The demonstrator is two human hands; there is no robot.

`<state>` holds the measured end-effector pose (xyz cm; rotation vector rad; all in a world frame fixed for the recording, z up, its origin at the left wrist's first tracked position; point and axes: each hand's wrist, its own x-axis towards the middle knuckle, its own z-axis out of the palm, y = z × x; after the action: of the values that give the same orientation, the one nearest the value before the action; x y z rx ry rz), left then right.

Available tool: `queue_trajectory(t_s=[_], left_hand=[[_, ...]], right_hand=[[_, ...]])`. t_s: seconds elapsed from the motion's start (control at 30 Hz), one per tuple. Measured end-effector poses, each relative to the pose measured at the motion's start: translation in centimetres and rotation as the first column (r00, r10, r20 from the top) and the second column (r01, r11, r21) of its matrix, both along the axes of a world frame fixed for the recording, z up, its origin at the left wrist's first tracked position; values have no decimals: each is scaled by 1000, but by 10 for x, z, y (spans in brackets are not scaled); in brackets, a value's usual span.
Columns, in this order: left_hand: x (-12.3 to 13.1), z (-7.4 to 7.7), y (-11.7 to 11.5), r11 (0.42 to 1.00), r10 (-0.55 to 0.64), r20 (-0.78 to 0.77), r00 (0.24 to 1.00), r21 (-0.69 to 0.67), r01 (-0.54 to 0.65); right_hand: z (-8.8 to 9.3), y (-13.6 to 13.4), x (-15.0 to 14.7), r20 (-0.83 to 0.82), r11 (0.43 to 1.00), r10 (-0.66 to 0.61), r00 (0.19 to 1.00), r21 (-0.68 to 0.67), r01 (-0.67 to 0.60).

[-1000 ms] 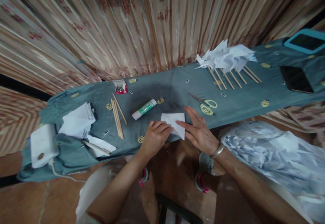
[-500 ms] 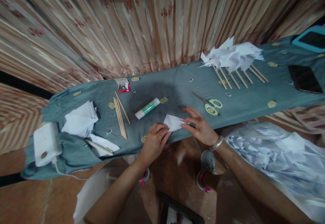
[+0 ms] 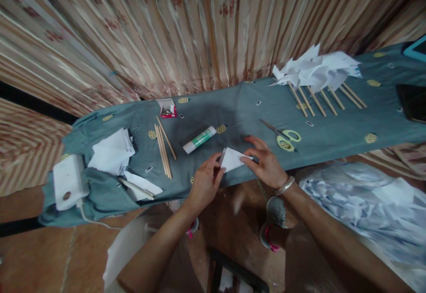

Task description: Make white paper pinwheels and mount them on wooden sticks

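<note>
A small folded piece of white paper (image 3: 232, 159) is held between my two hands at the table's front edge. My left hand (image 3: 205, 181) pinches its left end between thumb and fingers. On the right end, the thumb and fingertips of my right hand (image 3: 266, 163) grip the pointed corner. Just beyond my left hand lies a glue stick (image 3: 199, 140) with a green label. Scissors (image 3: 285, 138) with yellow-green handles rest beyond my right hand.
Several wooden sticks (image 3: 163, 151) and a red box of pins (image 3: 167, 108) lie to the left. Further left are stacked paper sheets (image 3: 111, 152), a pen (image 3: 137, 187) and a white device (image 3: 69, 181). Paper pinwheels (image 3: 316, 69) stand back right. A plastic bag of paper (image 3: 362, 204) is at right.
The paper has turned between my hands and now shows a flatter triangular face with a grey edge at left. The whole view has shifted, so the table things appear further right.
</note>
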<state>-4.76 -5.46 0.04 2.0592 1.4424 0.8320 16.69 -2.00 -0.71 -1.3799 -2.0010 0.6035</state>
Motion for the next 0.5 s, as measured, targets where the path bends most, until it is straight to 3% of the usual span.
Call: queue_trajectory(t_s=[0.5], left_hand=[[-2,0,-1,1000,-11,-65,998,-16,10]], right_hand=[[-7,0,-9,72,995,-96,993,14,95]])
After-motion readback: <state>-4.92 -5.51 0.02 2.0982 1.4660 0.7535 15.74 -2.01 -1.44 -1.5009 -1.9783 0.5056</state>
